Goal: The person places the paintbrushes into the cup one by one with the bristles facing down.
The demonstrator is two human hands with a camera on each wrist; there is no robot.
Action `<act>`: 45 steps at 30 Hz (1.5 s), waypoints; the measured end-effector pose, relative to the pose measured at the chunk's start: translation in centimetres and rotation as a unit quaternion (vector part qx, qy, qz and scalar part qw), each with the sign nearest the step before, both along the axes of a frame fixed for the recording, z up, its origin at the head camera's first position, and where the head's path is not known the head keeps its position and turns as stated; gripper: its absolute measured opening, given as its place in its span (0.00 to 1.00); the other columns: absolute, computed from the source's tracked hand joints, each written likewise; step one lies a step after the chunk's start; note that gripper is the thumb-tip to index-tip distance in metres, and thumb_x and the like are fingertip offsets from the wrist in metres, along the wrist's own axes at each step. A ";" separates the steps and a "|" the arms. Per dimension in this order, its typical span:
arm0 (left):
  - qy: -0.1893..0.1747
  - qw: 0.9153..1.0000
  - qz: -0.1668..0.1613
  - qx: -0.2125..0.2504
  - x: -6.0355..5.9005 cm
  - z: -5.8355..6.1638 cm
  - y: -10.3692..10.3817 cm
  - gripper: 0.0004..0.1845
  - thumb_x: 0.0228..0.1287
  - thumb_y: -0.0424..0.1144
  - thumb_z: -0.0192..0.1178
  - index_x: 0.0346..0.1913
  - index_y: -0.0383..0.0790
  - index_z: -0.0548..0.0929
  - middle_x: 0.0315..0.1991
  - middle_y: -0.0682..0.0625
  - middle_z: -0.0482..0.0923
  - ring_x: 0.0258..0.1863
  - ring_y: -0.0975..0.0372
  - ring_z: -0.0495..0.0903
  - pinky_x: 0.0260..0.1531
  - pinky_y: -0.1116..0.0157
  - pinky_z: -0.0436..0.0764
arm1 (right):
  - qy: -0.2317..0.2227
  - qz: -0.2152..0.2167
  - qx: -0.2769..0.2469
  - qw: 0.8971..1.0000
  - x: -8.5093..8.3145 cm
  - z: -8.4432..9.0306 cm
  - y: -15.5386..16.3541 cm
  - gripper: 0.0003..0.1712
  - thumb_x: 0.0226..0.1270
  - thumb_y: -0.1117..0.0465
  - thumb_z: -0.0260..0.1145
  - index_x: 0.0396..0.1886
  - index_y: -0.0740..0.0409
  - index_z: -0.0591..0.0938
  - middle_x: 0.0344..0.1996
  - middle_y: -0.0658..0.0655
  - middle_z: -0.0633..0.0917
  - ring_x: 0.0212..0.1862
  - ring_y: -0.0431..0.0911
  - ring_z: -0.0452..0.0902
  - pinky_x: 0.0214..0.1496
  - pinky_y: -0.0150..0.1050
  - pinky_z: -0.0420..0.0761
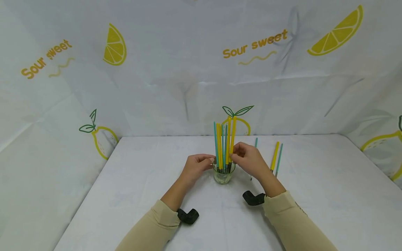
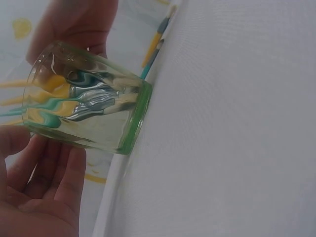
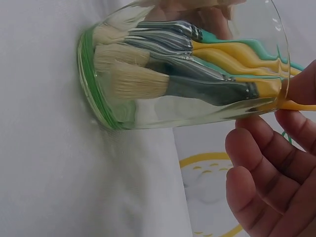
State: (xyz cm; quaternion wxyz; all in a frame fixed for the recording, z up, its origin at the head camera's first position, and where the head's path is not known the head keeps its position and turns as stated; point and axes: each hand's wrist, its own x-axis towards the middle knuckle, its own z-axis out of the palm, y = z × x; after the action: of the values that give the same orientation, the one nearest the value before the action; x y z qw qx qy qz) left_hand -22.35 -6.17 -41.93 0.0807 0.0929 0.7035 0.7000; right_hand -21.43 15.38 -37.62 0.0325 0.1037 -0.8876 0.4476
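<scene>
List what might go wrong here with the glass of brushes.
1. The glass is small and the paintbrushes stand tall in it, so a nudge from the right hand pinching a yellow brush may tip it.
2. The left hand only touches the rim, so it might slip.

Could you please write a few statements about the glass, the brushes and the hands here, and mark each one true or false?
1. The glass stands upright on the white table. True.
2. The brushes in the glass stand bristles up. False: the bristles are down at the bottom, the handles point up.
3. The right hand pinches a yellow brush handle. True.
4. All the brushes are in the glass. False: three loose brushes lie on the table to the right.
5. The left hand lies flat on the table, far from the glass. False: it is at the glass rim.
</scene>
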 end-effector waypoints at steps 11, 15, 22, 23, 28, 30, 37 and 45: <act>-0.008 1.000 -0.001 -0.007 0.1 0.4 0.0 0.15 0.68 0.35 0.59 0.50 0.26 0.84 0.49 0.38 0.85 0.43 0.61 0.85 0.48 0.61 0.86 | -0.008 0.008 0.023 1.000 -0.1 -0.3 0.0 0.07 0.65 0.59 0.65 0.38 0.58 0.81 0.33 0.55 0.84 0.35 0.47 0.76 0.36 0.37 0.78; -0.012 1.000 -0.001 -0.012 0.9 1.7 -0.1 0.14 0.68 0.33 0.59 0.50 0.25 0.84 0.49 0.37 0.84 0.45 0.58 0.86 0.49 0.61 0.86 | -0.011 0.006 0.028 1.000 -0.1 -0.4 -0.1 0.08 0.65 0.58 0.65 0.38 0.59 0.82 0.33 0.55 0.84 0.35 0.47 0.76 0.37 0.37 0.79; -0.007 1.000 -0.003 -0.012 2.0 3.2 -0.1 0.15 0.68 0.33 0.58 0.49 0.24 0.83 0.49 0.37 0.84 0.47 0.54 0.85 0.49 0.61 0.85 | -0.015 0.002 0.033 0.999 0.0 -0.4 -0.3 0.09 0.66 0.57 0.65 0.38 0.58 0.83 0.33 0.54 0.85 0.35 0.47 0.76 0.37 0.37 0.79; -0.007 1.000 -0.003 -0.012 2.0 3.3 -0.1 0.15 0.68 0.33 0.58 0.49 0.24 0.83 0.49 0.37 0.84 0.47 0.54 0.85 0.49 0.61 0.85 | -0.017 0.001 0.033 0.999 0.0 -0.4 -0.3 0.09 0.66 0.57 0.65 0.38 0.58 0.83 0.33 0.54 0.85 0.35 0.47 0.76 0.37 0.37 0.79; -0.010 1.000 -0.005 -0.015 2.1 3.3 -0.2 0.14 0.68 0.33 0.58 0.50 0.25 0.84 0.49 0.37 0.84 0.46 0.56 0.85 0.50 0.61 0.85 | -0.019 0.002 0.034 0.999 -0.1 -0.5 -0.3 0.10 0.66 0.56 0.65 0.39 0.58 0.83 0.33 0.54 0.85 0.36 0.46 0.77 0.37 0.37 0.79; -0.011 1.000 -0.004 -0.014 2.0 3.3 -0.2 0.14 0.68 0.33 0.58 0.50 0.25 0.84 0.49 0.37 0.84 0.45 0.57 0.86 0.49 0.61 0.85 | -0.020 0.001 0.035 0.999 -0.2 -0.5 -0.3 0.10 0.66 0.56 0.65 0.39 0.58 0.84 0.34 0.54 0.85 0.36 0.46 0.77 0.38 0.37 0.79; -0.017 1.000 -0.005 -0.003 1.9 3.3 -0.2 0.14 0.67 0.32 0.59 0.49 0.24 0.83 0.48 0.37 0.85 0.44 0.58 0.86 0.50 0.61 0.85 | -0.026 -0.001 0.037 0.999 -0.2 -0.5 -0.3 0.12 0.67 0.54 0.66 0.40 0.58 0.84 0.35 0.54 0.86 0.37 0.46 0.77 0.38 0.36 0.79; -0.015 1.000 -0.006 -0.001 2.0 3.3 -0.2 0.14 0.67 0.32 0.58 0.49 0.24 0.83 0.48 0.36 0.85 0.44 0.57 0.86 0.50 0.61 0.85 | -0.031 0.000 0.040 0.999 -0.1 -0.4 -0.3 0.12 0.67 0.54 0.65 0.41 0.58 0.83 0.35 0.54 0.85 0.36 0.47 0.76 0.36 0.35 0.79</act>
State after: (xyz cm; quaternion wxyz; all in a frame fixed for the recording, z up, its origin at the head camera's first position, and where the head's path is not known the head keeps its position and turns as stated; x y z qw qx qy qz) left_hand -20.36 -6.34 -38.63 0.0959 0.0867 0.7024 0.6999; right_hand -21.51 15.10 -38.05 0.0010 0.0909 -0.9056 0.4144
